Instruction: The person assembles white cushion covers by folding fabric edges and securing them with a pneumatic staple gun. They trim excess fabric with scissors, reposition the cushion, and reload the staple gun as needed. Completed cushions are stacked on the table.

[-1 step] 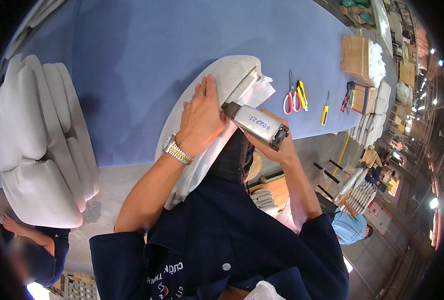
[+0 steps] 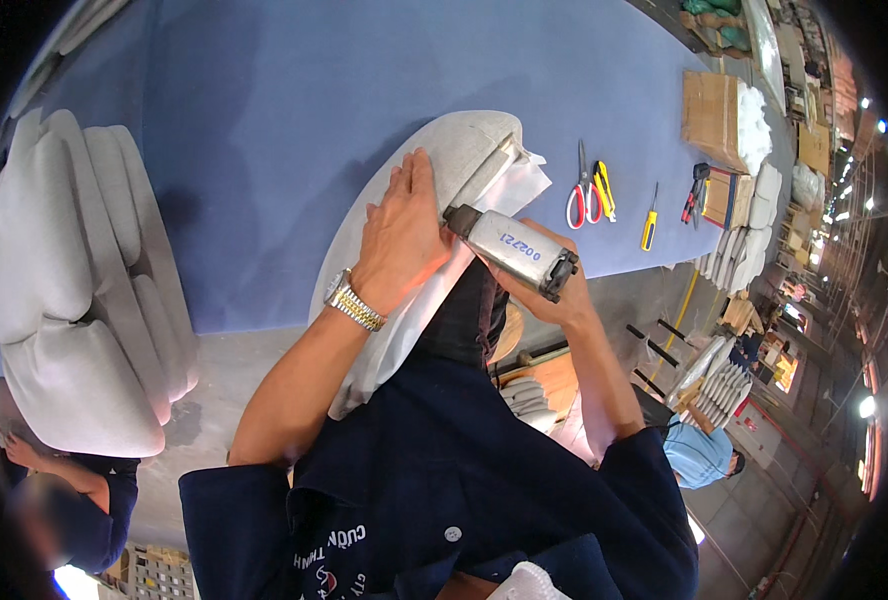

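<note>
Head view, near to far. Navy jacket [image 2: 444,500] fills the bottom of the frame, both forearms coming up from it.

Left hand [image 2: 399,235]: open, fingers together, pressed flat on the grey cushion [image 2: 454,150]. Metal watch [image 2: 354,302] on that wrist. Cushion is a rounded grey upholstered piece lying across the near edge of the table [image 2: 294,90], its lower end hanging over the edge toward the body. Loose pale fabric [image 2: 394,340] runs along the cushion's right side and drapes down off the edge.

Right hand [image 2: 554,295]: closed around the grip of a stapler [image 2: 512,248], a silver air tool with a black nose. Nose sits at the cushion's fabric edge, just beside the left thumb. Can't tell if the nose actually touches the fabric.

Table is covered in blue cloth. Further right on it, well apart from the hands: scissors [image 2: 577,195] with red handles, yellow cutter [image 2: 604,190] touching or just beside them, yellow screwdriver [image 2: 649,228], then pliers [image 2: 696,192] with red-black handles. Beyond those, a cardboard box [image 2: 712,115] with white padding [image 2: 752,115] against it, near the far right edge.

Left side of the table: stack [image 2: 74,300] of finished grey cushions, well apart from the hands.

Below the table at right, on the floor: another person in a light blue shirt [image 2: 699,452], next to a row of grey panels [image 2: 729,385].
</note>
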